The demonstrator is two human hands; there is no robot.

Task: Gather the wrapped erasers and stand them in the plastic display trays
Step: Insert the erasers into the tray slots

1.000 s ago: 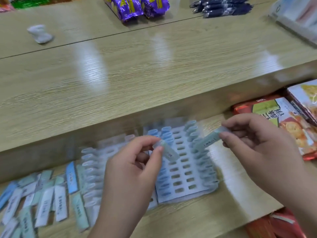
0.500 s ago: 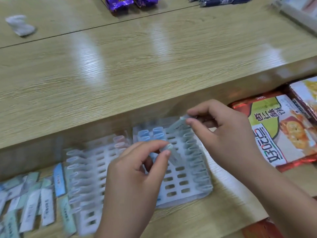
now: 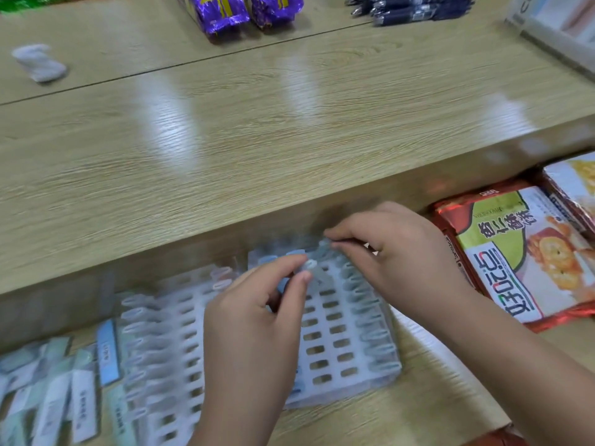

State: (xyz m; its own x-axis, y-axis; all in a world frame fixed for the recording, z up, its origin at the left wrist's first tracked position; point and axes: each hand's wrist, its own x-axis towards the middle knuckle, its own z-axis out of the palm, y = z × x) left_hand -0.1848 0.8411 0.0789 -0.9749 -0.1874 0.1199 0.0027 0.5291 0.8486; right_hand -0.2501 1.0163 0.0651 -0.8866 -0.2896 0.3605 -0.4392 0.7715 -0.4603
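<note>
Pale eraser [image 3: 309, 267] in fingertip grip of left hand [image 3: 251, 333], second eraser [image 3: 323, 245] in right hand [image 3: 396, 252], over tray [image 3: 333, 368].

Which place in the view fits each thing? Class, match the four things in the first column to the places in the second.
Things:
1. crumpled white object
2. dark pens
3. biscuit packet
4. loose wrapped erasers

Places:
A. near left
B. near right
C. far left
D. far, right of middle

Pairs: 1-C, 2-D, 3-B, 4-A
</note>
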